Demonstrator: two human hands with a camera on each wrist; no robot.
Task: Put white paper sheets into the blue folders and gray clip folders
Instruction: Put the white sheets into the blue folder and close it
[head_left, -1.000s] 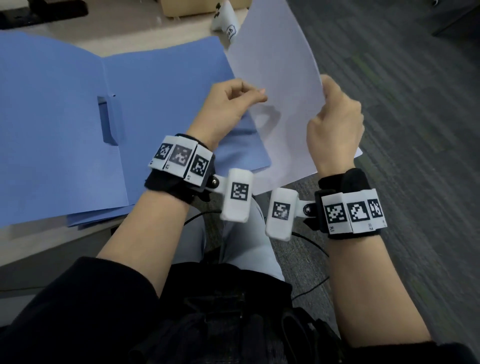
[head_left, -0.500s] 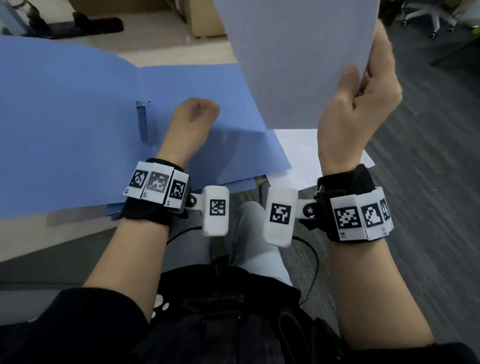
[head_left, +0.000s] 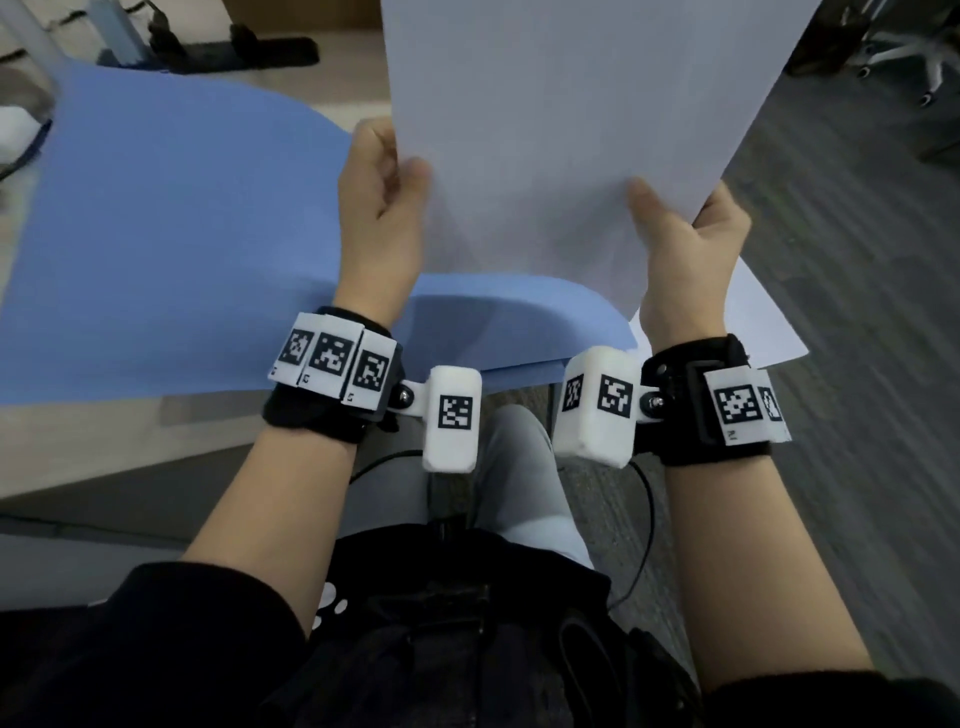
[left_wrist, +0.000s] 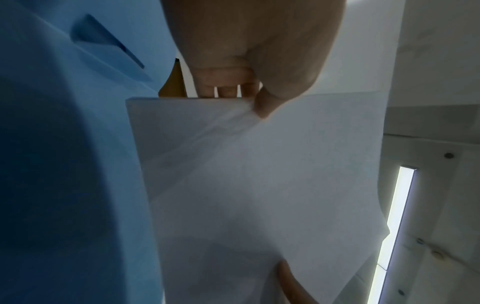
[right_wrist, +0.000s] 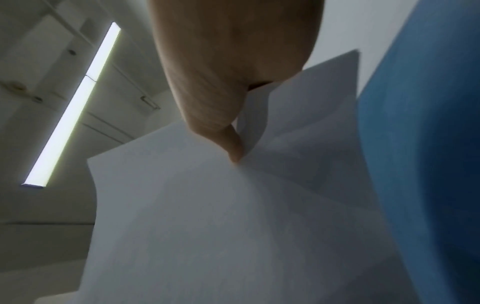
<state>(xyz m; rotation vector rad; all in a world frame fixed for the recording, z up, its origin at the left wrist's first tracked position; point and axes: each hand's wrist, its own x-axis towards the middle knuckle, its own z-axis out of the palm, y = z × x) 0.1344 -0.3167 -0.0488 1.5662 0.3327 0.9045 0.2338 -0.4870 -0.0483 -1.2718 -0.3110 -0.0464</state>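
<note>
White paper sheet (head_left: 571, 130) held up in the air, above the near right part of the open blue folder (head_left: 171, 234). Left hand (head_left: 382, 208) grasps the sheet's left edge: thumb on the near face, fingers curled behind; the left wrist view shows the paper puckered at the thumb. Right hand (head_left: 685, 239) grasps the sheet near its lower right corner, thumb on the near face, so both grips are clenched on the sheet. Blue folder lies open on the worktop (head_left: 104, 457), its near right corner overhanging the worktop edge. More white paper (head_left: 763, 322) lies right of the folder, partly under it. Inner pocket flap (left_wrist: 109, 47) of the folder shows in the left wrist view.
</note>
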